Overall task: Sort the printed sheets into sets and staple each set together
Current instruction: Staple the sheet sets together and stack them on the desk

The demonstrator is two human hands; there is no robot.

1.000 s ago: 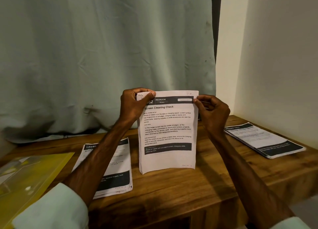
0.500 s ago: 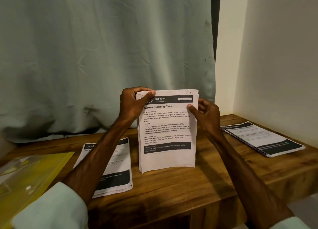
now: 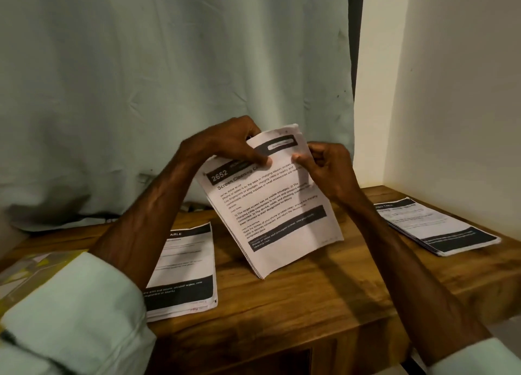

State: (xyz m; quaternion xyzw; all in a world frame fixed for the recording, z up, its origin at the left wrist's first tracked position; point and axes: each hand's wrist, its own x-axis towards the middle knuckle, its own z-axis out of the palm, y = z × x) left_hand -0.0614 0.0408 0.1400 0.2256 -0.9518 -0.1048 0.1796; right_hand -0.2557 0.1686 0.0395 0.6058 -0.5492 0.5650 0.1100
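From my head camera, the one view I have: the risk I see is that the "Screen Cleaning Check" set [image 3: 277,205] is tilted, its top leaning over to my right, and I hold it only along its top edge. If either pinch eases, the sheets could fan apart or slide out of square at the lower corner, and a staple driven then would fix them crooked or miss the back pages. That lower corner seems to rest on the wooden table [image 3: 324,304] between my forearms, though I cannot tell for certain that it touches. I see no stapler anywhere, so I will likely have to free a hand to find one, which is when the set is likeliest to slip. My left hand [image 3: 225,146] reaches across above the set and pinches its top, thumb pressed on the printed face and fingers curled behind. My right hand [image 3: 328,171] pinches the right edge close beside it, thumb forward. Under my left forearm lies one sorted pile [image 3: 187,264]; well out past my right hand lies another pile [image 3: 437,228]. A yellow folder [image 3: 31,273] sits beyond my left sleeve.
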